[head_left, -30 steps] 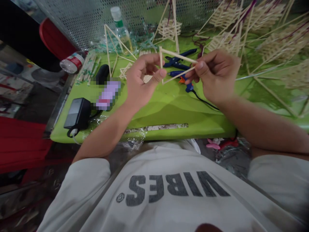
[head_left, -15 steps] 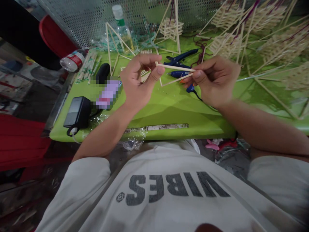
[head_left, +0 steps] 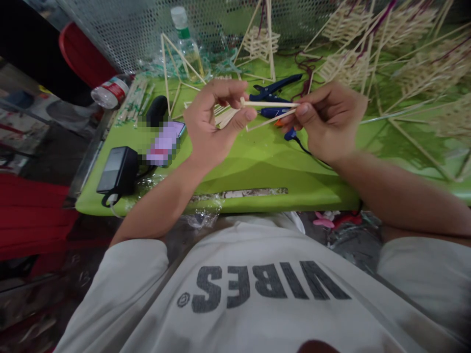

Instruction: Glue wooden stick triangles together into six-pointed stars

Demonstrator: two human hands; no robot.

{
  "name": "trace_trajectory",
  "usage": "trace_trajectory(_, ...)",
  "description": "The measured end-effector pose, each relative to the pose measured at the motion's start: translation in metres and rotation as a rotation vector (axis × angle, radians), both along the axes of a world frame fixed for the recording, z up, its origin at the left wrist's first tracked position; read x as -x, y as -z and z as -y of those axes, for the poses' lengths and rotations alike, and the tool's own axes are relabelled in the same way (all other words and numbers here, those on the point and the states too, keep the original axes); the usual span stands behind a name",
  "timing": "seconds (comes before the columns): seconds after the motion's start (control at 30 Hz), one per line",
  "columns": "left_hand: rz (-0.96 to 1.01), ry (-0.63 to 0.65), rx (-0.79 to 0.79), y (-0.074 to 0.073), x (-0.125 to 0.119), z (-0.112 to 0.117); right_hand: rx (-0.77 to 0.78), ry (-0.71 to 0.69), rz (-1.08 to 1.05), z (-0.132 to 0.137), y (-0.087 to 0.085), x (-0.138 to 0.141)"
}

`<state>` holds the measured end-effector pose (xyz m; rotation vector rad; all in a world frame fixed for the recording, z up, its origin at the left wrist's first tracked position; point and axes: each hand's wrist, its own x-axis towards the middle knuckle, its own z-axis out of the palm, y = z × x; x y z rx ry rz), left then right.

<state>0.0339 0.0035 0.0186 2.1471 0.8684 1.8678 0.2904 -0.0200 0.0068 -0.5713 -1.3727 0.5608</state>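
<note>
While two hands (head_left: 331, 121) work — one stick frame (head_left: 271, 104) bridges them.

The stick triangle (head_left: 271, 104) now presents a narrower outline, its upper side nearly level. The left hand (head_left: 206, 115) lies slightly farther left.

The single view looks from the wearer's head, forward and steeply down across the green desk (head_left: 239, 164). The wide frame takes in the pale shirt (head_left: 250, 321) close below at six o'clock, the left hand (head_left: 213, 120) within reach at eleven, the right hand (head_left: 329, 122) at two, and a perforated panel (head_left: 121, 29) farther off between ten and twelve.
</note>
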Motion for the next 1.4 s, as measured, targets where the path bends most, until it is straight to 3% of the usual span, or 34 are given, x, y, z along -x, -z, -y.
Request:
trace_trajectory(0.17,-0.109,-0.08,0.103,0.001,0.0,-0.004,0.005,0.006,0.042,0.001,-0.001,-0.002)
trace_trajectory(0.53,-0.074,0.074,0.201,0.001,0.005,-0.008,0.026,0.002,0.047,0.001,-0.001,-0.002)
trace_trajectory(0.7,-0.081,0.018,0.221,-0.001,0.003,-0.003,0.04,-0.002,0.052,-0.002,0.002,-0.004)
trace_trajectory(0.8,-0.043,0.057,0.18,0.006,0.004,-0.012,0.043,-0.02,0.061,-0.005,0.006,-0.007)
trace_trajectory(0.93,0.116,0.171,0.019,0.025,0.003,-0.046,0.023,-0.052,0.062,-0.008,0.009,-0.009)
trace_trajectory(1.07,0.203,0.139,-0.163,0.038,-0.004,-0.073,-0.012,-0.044,0.051,-0.008,0.009,-0.009)
trace_trajectory(1.2,0.27,0.115,-0.342,0.038,-0.01,-0.078,0.035,-0.035,0.063,-0.007,0.008,-0.009)
trace_trajectory(1.4,0.28,0.122,-0.366,0.034,-0.008,-0.074,0.013,-0.019,0.059,-0.005,0.005,-0.008)
